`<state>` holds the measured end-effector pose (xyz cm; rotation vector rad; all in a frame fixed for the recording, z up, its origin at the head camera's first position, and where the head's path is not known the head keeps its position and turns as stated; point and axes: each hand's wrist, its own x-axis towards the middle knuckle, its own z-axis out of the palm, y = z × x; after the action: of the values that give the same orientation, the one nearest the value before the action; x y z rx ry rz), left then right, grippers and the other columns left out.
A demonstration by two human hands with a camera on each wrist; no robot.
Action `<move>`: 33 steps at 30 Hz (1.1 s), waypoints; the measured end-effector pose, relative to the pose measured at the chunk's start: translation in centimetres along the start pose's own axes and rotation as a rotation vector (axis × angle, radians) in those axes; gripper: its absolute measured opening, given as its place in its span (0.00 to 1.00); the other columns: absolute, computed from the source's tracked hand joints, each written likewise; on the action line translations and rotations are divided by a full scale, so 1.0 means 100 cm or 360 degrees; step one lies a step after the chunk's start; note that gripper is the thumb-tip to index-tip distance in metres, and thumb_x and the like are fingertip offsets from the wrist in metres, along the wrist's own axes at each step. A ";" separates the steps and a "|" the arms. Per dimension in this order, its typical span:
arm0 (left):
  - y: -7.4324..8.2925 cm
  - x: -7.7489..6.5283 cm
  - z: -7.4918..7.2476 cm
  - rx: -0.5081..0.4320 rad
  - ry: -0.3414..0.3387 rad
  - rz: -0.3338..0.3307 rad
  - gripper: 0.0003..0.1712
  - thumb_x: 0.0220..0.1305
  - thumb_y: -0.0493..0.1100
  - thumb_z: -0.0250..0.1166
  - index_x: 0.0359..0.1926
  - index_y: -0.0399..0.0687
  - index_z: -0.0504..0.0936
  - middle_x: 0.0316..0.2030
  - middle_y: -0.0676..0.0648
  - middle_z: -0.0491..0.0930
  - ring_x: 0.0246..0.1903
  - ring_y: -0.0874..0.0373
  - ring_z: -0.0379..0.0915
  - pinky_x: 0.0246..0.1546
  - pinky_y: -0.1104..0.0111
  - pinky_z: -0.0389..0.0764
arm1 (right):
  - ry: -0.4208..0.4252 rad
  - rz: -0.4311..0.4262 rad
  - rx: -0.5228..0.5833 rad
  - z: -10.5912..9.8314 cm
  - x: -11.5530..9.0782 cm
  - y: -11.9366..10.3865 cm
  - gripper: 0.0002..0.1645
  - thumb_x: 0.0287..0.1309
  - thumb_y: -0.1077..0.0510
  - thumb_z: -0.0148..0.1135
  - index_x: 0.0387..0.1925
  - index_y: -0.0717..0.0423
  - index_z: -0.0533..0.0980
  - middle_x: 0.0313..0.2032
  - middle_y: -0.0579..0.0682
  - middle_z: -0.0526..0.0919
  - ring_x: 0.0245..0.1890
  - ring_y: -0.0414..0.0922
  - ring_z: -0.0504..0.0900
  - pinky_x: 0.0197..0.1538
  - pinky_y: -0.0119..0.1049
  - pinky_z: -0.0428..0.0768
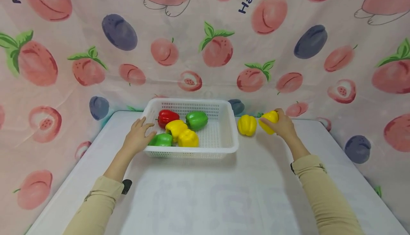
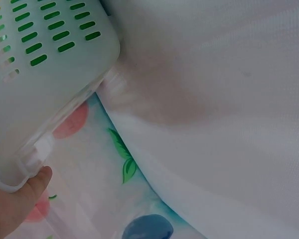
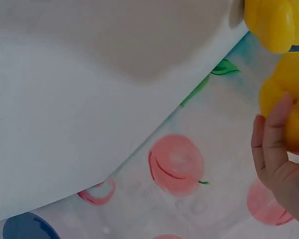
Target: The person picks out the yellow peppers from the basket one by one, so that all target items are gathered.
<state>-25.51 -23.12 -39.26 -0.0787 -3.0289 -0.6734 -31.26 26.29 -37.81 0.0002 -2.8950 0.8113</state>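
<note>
A white plastic basket (image 1: 192,150) holds a red bell pepper (image 1: 168,118), two green bell peppers, one at the back (image 1: 196,120) and one at the front left (image 1: 162,140), and two touching yellow bell peppers (image 1: 188,138). My left hand (image 1: 137,135) holds the basket's left rim; in the left wrist view a fingertip (image 2: 40,180) lies against the rim's outside. To the right of the basket, my right hand (image 1: 284,124) grips a yellow bell pepper (image 1: 269,121) between thumb and fingers. Another yellow bell pepper (image 1: 247,125) stands between it and the basket.
The white-covered table (image 1: 198,196) ends at a back edge just behind the basket. A fruit-printed cloth (image 1: 205,82) hangs behind and along both sides.
</note>
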 end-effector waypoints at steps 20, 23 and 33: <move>0.001 -0.001 -0.001 -0.0017 0.0008 0.0006 0.29 0.67 0.50 0.52 0.63 0.39 0.68 0.71 0.31 0.47 0.70 0.33 0.38 0.60 0.33 0.54 | -0.0010 0.0218 -0.0143 0.014 0.002 0.009 0.47 0.60 0.36 0.51 0.59 0.75 0.59 0.50 0.76 0.73 0.45 0.65 0.75 0.49 0.54 0.76; 0.001 -0.001 -0.001 -0.0019 0.0009 0.0005 0.29 0.67 0.50 0.52 0.63 0.39 0.68 0.71 0.31 0.47 0.70 0.33 0.38 0.60 0.32 0.54 | 0.0007 0.0223 -0.0145 0.017 0.005 0.011 0.46 0.60 0.36 0.51 0.57 0.76 0.60 0.49 0.75 0.72 0.45 0.66 0.74 0.49 0.54 0.75; 0.000 0.000 0.000 -0.0016 0.0011 0.0016 0.28 0.68 0.50 0.51 0.63 0.39 0.68 0.71 0.31 0.47 0.70 0.33 0.38 0.62 0.34 0.53 | -0.0016 0.0345 -0.0059 0.021 0.011 0.013 0.49 0.60 0.35 0.50 0.59 0.78 0.57 0.54 0.76 0.68 0.52 0.68 0.71 0.57 0.56 0.72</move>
<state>-25.52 -23.13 -39.28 -0.0916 -3.0164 -0.6870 -32.66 26.33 -40.08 -0.3190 -2.9546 0.7911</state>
